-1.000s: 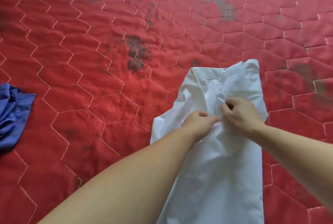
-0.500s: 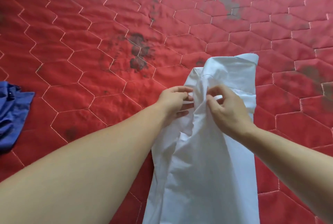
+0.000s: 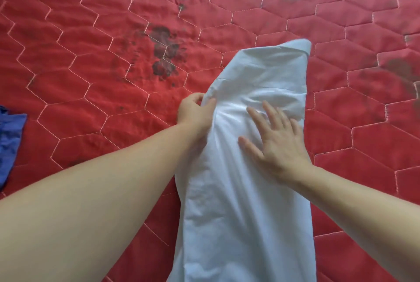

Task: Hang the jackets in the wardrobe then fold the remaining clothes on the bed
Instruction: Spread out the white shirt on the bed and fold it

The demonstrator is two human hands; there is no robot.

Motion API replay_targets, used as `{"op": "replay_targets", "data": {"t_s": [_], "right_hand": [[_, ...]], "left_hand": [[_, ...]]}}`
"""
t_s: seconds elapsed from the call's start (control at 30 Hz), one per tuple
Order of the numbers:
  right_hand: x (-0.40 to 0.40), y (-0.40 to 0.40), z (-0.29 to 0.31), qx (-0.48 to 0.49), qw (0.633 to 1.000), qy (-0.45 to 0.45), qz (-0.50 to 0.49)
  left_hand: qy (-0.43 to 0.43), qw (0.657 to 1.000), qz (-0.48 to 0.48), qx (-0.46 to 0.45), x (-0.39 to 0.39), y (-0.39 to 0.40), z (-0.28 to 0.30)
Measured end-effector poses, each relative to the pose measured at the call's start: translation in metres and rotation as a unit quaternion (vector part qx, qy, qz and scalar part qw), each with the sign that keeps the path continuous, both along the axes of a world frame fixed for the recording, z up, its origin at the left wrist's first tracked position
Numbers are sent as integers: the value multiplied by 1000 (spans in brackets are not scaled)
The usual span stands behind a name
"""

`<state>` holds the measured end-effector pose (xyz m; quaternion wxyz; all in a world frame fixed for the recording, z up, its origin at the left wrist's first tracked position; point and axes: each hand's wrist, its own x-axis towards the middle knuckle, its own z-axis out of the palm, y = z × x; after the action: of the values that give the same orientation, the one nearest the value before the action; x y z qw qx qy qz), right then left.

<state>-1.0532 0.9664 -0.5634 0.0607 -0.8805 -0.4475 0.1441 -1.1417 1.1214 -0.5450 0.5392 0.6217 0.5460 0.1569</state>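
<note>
Two bare hands work on one white shirt (image 3: 245, 202), which is the ref. landmark. Shirt lies lengthwise on the red quilted bed cover (image 3: 91, 81), folded into a long narrow strip; collar end (image 3: 295, 49) points away from the person, lower end runs out of view at the bottom edge.

Left hand (image 3: 195, 116): at the shirt's left edge, approx. level with the chest area. Fingers and thumb are curled round the fabric edge, pinching it. Grip state: grasping the shirt.

Right hand (image 3: 277, 143): on top of the shirt, just right of its centre line. Fingers straight and spread, palm down, pressing flat on the cloth. Grip state: released, no fabric held.

Shirt surface shows creases between the two hands.

Blue garment (image 3: 10, 145): well left of the shirt, at the frame's left edge, crumpled on the cover, partly cut off.

Dark stains (image 3: 163, 52): on the cover, beyond and left of the shirt's collar end; fainter marks to the right of the shirt.
</note>
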Motion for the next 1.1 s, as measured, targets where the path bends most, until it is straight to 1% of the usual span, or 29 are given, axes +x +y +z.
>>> {"op": "replay_targets", "data": {"t_s": [0.03, 0.07, 0.13, 0.2, 0.27, 0.33, 0.37, 0.4, 0.43, 0.47, 0.5, 0.53, 0.57, 0.6, 0.63, 0.67, 0.7, 0.73, 0.77, 0.8, 0.87, 0.97, 1.03, 1.1], "right_hand": [[1, -1, -5, -27, 1000, -2, 8], [1, -2, -11, -49, 999, -4, 14], [2, -5, -22, -67, 997, -16, 21], [3, -7, -29, -63, 997, -35, 24], [2, -8, -34, -49, 997, -48, 22], [1, -8, -34, -41, 998, -52, 23], [1, -8, -34, -40, 998, -53, 24], [1, -8, -34, -43, 997, -51, 24], [1, -7, -33, -46, 998, -47, 23], [0, -7, -31, -46, 998, -43, 19], [-4, -7, -29, -37, 998, -40, 12], [-11, -8, -27, -21, 999, -41, 11], [-21, -11, -25, -1, 999, -44, 21], [-33, -18, -24, 17, 998, -45, 43], [-44, -28, -24, 32, 996, -44, 70], [-51, -40, -25, 35, 994, -42, 95], [-55, -54, -27, 20, 993, -38, 109], [-56, -67, -27, -2, 993, -35, 110], [-55, -79, -28, -18, 995, -33, 95], [-55, -89, -27, -23, 997, -34, 71], [-63, -105, -23, -25, 999, -32, 36], [-95, -135, -20, -30, 998, -12, 56], [-121, -160, -19, -38, 998, 3, 48], [-142, -181, -17, -44, 999, 9, 29]], "left_hand": [[20, 999, -2, 26, -5, 1, -1], [38, 999, -19, 31, -10, -1, -1], [69, 993, -88, 27, -21, -13, -6], [105, 979, -162, 62, -33, -21, -13], [97, 975, -190, 62, -46, -12, -18], [49, 979, -198, -1, -54, 2, -16], [40, 979, -199, -10, -57, 7, -15], [58, 977, -205, 27, -58, 7, -13], [96, 966, -214, 112, -58, 2, -11], [125, 943, -220, 217, -58, -6, -9], [130, 914, -227, 311, -58, -18, -6], [116, 887, -241, 375, -57, -30, -2], [95, 866, -264, 414, -59, -41, 0], [78, 847, -296, 435, -62, -51, -2], [81, 831, -333, 437, -68, -58, -6], [115, 814, -375, 430, -77, -63, -13], [173, 795, -407, 416, -87, -63, -20], [233, 783, -423, 392, -99, -61, -29], [268, 786, -421, 364, -109, -56, -38], [275, 799, -412, 341, -117, -54, -44], [257, 826, -390, 315, -129, -59, -49], [253, 851, -365, 282, -143, -86, -43], [231, 892, -319, 224, -157, -114, -37], [192, 934, -249, 170, -171, -144, -31]]}}
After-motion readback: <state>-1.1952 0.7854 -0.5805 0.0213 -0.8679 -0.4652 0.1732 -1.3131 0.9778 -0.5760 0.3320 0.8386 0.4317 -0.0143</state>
